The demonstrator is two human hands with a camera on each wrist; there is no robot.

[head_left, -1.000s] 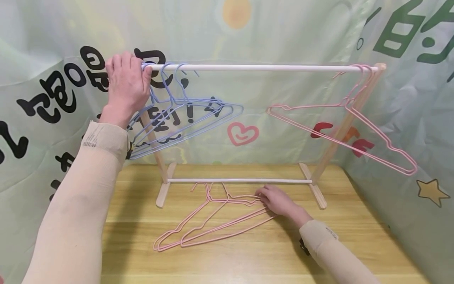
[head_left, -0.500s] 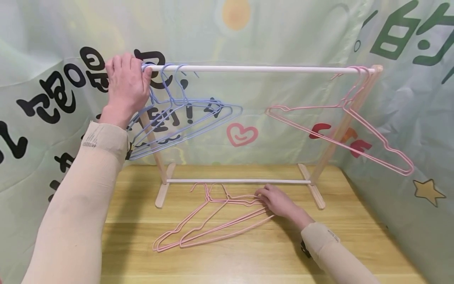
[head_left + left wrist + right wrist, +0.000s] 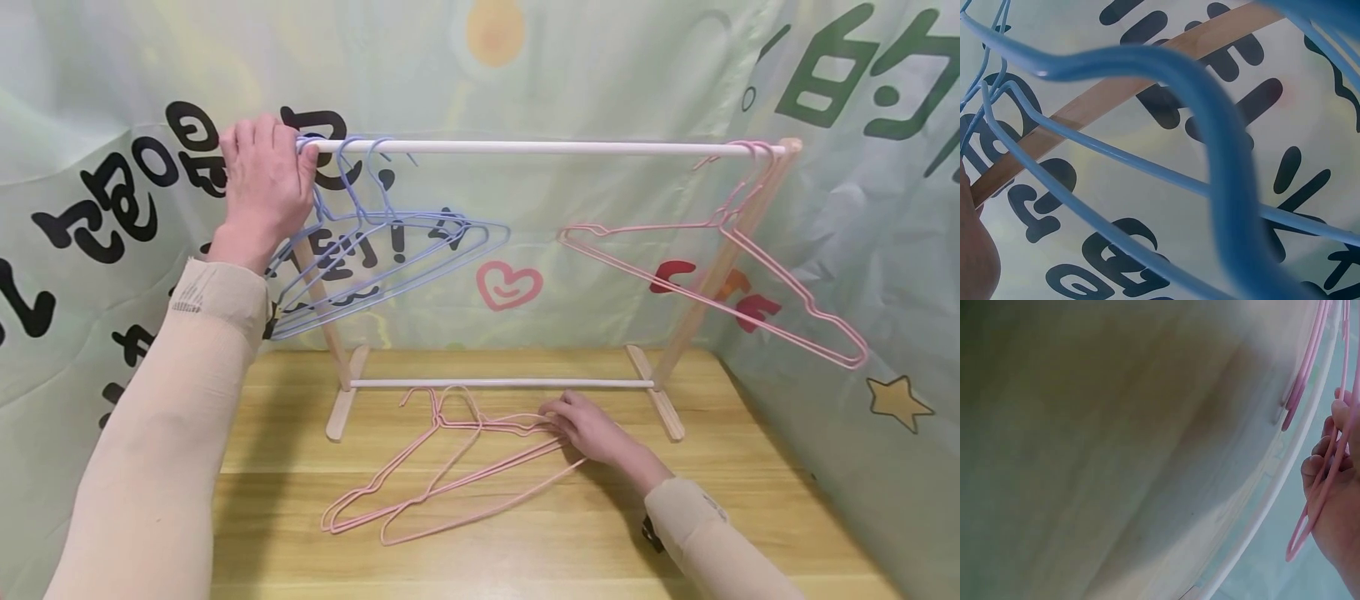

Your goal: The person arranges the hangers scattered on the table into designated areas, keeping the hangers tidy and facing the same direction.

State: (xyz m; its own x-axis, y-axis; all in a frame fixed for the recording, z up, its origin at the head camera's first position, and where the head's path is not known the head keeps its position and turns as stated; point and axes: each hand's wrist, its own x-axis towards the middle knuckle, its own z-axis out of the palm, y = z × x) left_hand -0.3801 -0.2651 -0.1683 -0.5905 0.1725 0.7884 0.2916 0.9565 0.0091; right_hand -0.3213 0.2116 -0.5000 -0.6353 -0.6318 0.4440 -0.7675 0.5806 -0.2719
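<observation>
At the upper left in the head view, my left hand (image 3: 266,179) grips the left end of the clothes rack's top rail (image 3: 525,147). Right beside it, several blue wire hangers (image 3: 360,212) hang from the rail; one blue hanger (image 3: 1222,156) looms large in the left wrist view. Low over the table, my right hand (image 3: 588,425) pinches the right end of a pink hanger (image 3: 480,522), whose long bar tilts toward the front. More pink hangers (image 3: 405,457) lie flat under and behind it. The right wrist view shows pink wire (image 3: 1329,481) across the fingers, with the fingertips partly hidden.
Two pink hangers (image 3: 637,225) hang at the rail's right end. Wooden feet (image 3: 656,396) and a white lower bar (image 3: 502,383) stand on the wood-grain table (image 3: 525,567). Printed cloth (image 3: 600,75) encloses the back and sides.
The long bar of the pink hanger in my right hand has swung forward, apart from the ones beneath. My left hand keeps its grip. The head view has shifted slightly.
</observation>
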